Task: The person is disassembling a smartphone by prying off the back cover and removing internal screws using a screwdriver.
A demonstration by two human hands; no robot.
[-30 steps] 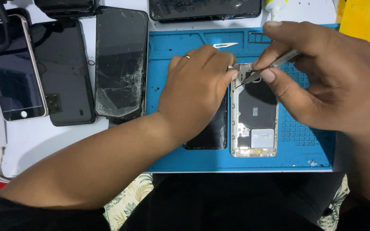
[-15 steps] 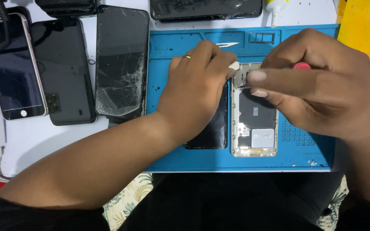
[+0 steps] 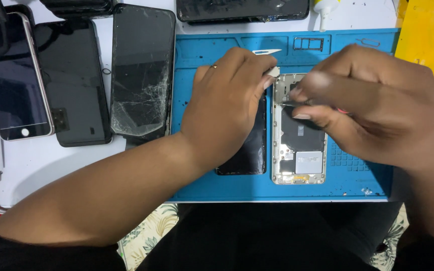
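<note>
While I look down through the head camera, my left hand (image 3: pixel 227 105) lies flat over a dark screen panel (image 3: pixel 249 150) on the blue work mat (image 3: pixel 357 175), fingers together and curled, the tips pressing a small white piece (image 3: pixel 273 72) at the top corner of the opened phone (image 3: pixel 298 150). That phone sits face down near the mat's middle, back removed, its metal frame and inner parts showing, just beside the dark panel. My right hand (image 3: pixel 372 105) hovers over the phone's upper end, thumb and forefinger pinched tight on a thin dark tool (image 3: pixel 297 103) whose tip touches the phone's inside. Left of the mat, three phones lie side by side on the white table (image 3: pixel 51 170); the nearest one (image 3: pixel 141 75) has a cracked screen. A yellow sheet (image 3: pixel 425 35) lies at the top right.
</note>
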